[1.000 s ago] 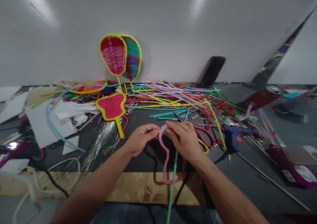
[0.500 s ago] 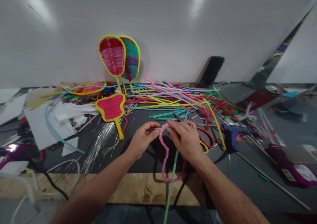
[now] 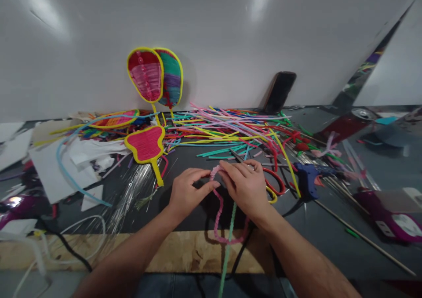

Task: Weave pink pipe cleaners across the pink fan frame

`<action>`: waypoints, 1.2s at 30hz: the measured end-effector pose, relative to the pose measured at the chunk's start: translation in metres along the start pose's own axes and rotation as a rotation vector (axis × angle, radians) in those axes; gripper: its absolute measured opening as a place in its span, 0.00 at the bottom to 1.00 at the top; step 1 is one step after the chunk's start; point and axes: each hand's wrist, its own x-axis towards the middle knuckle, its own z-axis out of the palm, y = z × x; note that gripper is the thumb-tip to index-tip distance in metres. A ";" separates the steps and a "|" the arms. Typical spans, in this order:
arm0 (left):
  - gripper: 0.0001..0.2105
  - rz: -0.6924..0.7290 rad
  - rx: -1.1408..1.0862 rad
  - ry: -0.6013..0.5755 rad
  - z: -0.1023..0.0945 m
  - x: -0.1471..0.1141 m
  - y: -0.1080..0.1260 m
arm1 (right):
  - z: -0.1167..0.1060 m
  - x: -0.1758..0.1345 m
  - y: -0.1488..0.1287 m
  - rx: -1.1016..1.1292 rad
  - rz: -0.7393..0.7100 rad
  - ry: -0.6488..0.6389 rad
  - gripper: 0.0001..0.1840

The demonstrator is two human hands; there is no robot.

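Between my two hands is a twisted pink pipe cleaner [image 3: 218,219], bent into a loop that hangs down toward the table's front edge. My left hand [image 3: 191,190] pinches its upper left part between thumb and fingers. The fingers of my right hand [image 3: 245,186] are closed on the top of the loop, close beside the left fingertips. A pale green twisted pipe cleaner [image 3: 226,256] hangs below my right hand and crosses the pink loop; its upper end is hidden by that hand. Scissors with red handles [image 3: 278,181] lie just right of my right hand.
Many loose pipe cleaners [image 3: 227,124] spread along the back. Several yellow-edged fan shapes [image 3: 145,144] stand or lie at left. A blue glue gun [image 3: 308,179], a red can [image 3: 343,126] and a purple device [image 3: 379,214] are at right. A phone [image 3: 280,91] leans on the wall.
My left thumb and fingers have shifted slightly down and spread wider around the pink pipe cleaner. My right hand stays nearly in place. The view has moved slightly.
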 end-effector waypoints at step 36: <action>0.15 -0.587 -0.995 -0.397 -0.002 0.011 0.000 | 0.004 -0.002 0.003 0.119 0.026 -0.091 0.09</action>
